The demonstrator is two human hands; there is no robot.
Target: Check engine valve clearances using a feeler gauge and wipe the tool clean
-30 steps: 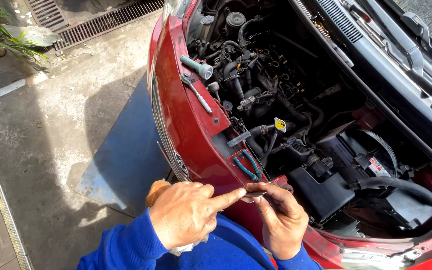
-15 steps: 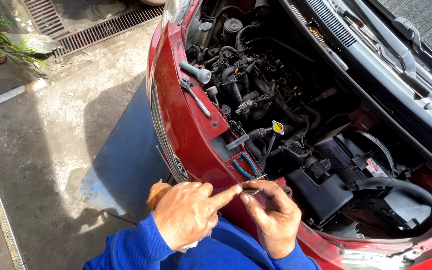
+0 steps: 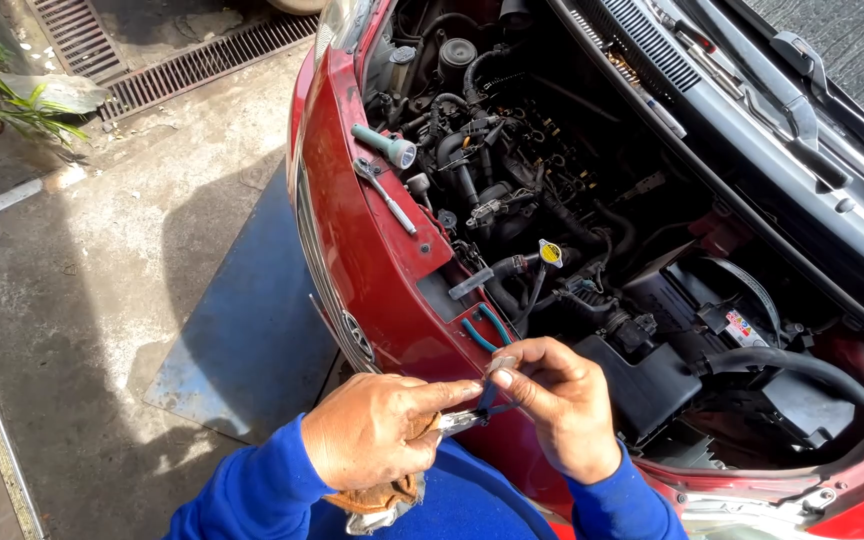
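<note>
My left hand grips pliers, whose tip meets a small metal clip pinched by my right hand. Both grips are closed. Just beyond them lies the red car front; farther off, a ratchet and flashlight.

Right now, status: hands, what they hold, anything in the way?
Left hand pinching small pliers. Right hand fingers on small metal piece at the pliers' tip. Red car front panel close behind; nothing between hands.

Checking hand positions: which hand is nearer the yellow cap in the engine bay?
Right. The right hand sits just below the yellow cap; the left hand is farther left.
</note>
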